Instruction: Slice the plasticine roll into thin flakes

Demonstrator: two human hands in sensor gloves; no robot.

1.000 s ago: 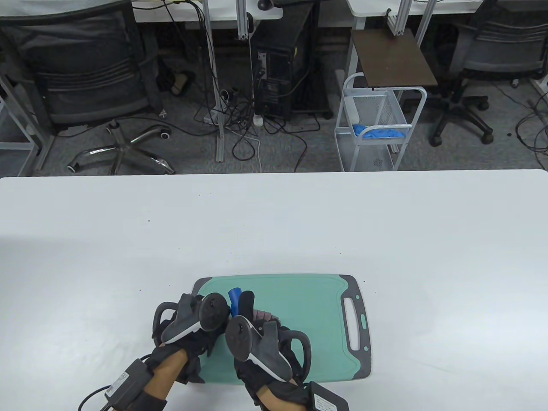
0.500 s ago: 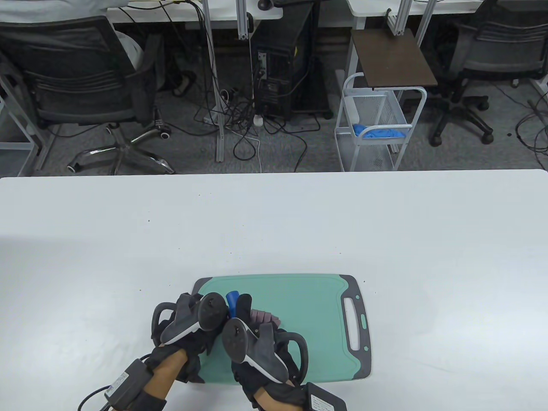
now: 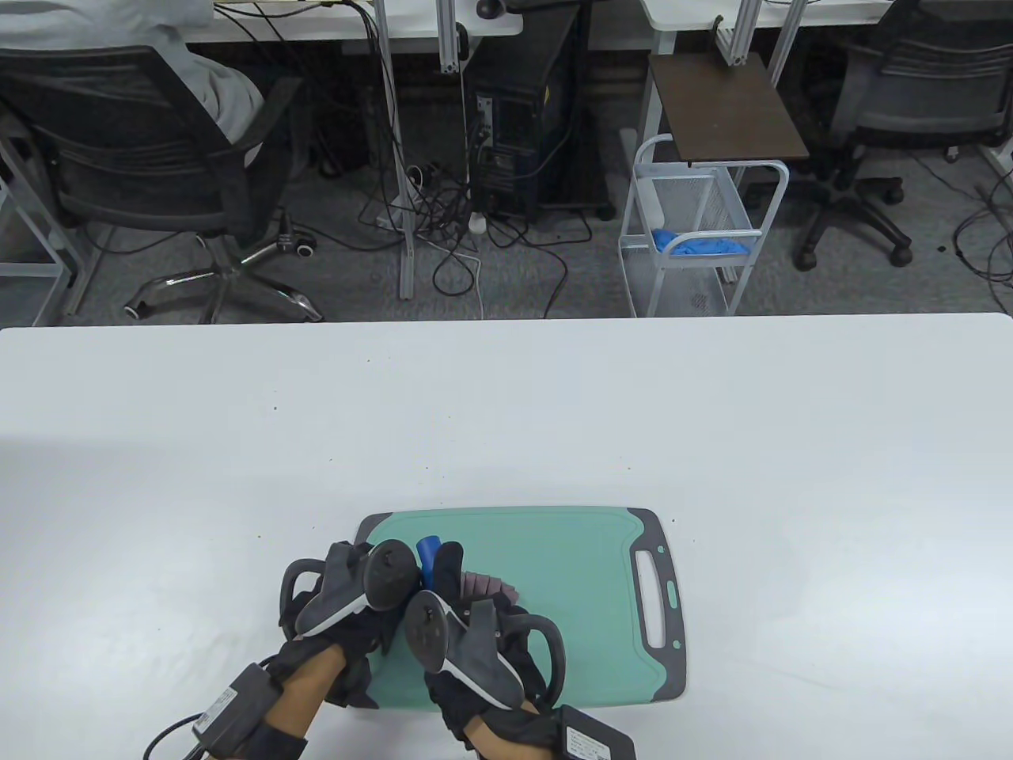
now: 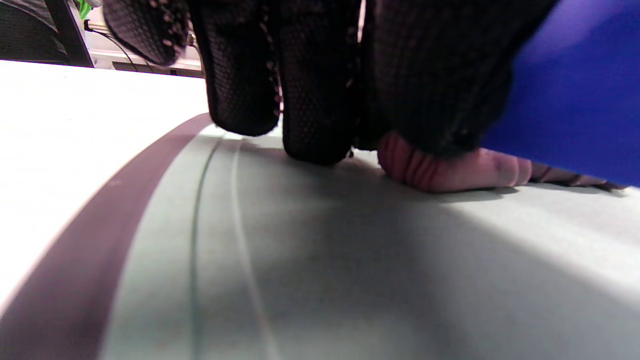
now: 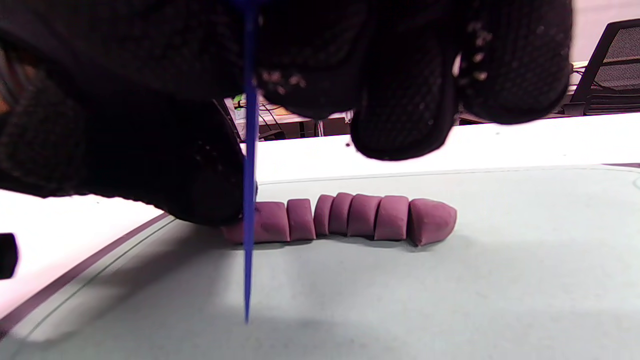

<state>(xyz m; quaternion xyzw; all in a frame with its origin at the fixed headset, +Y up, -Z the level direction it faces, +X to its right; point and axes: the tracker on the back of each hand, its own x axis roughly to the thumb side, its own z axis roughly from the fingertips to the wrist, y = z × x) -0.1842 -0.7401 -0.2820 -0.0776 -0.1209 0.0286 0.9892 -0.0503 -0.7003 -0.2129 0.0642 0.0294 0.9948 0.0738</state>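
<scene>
Plasticine roll [image 5: 345,217] lies left-right on cutting board [image 3: 586,554]; left hand [image 3: 348,590] pins uncut left end, right hand [image 3: 463,633] grips blue blade [image 5: 248,165] crosswise beside it

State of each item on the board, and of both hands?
Roll: lying on the board, cut into a row of touching slices.
Blade: upright, edge down at the roll's left end.
Left hand: fingers press the roll.
Right hand: holds the blade.
Board: flat.
</scene>
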